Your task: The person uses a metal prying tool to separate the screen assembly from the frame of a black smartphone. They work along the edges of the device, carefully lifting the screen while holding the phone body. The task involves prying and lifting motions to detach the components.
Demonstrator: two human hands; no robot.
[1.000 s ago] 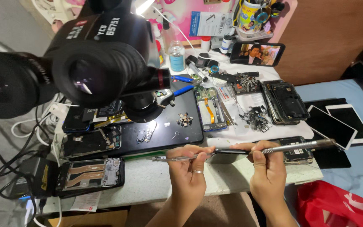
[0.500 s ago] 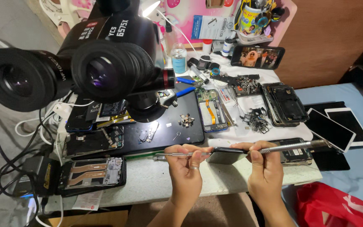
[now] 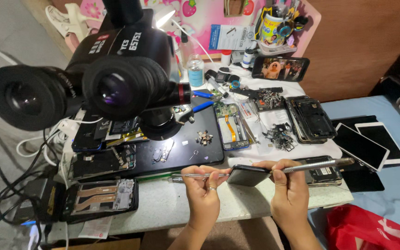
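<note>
Holding a thin silver metal tool (image 3: 195,175) in pinched fingers, the left hand (image 3: 204,190) also grips the left end of a small dark flat phone part (image 3: 250,175) near the front edge of the desk (image 3: 163,208). The right hand (image 3: 289,192) has its fingers closed around a thick silver pen-shaped tool (image 3: 318,165) and steadies the right end of the same part. The part is up in the air, just above the desk, between both hands. It could slip and drop if a thumb lets go, because only fingertips hold it. A tool tip could scratch it if a hand pushes too hard. Tiny loose metal bits (image 3: 278,136) lie in a pile near the middle of the desk, and a bumped elbow could scatter them. A big black microscope (image 3: 93,83) hangs over the left side of the desk. Near the back edge stands a blue and white rectangular card (image 3: 230,37), leaning upright. Next to it is a round cup with bright pictures (image 3: 271,30), full of tools. A small clear bottle with a blue label (image 3: 196,70) stands just left of the card.
</note>
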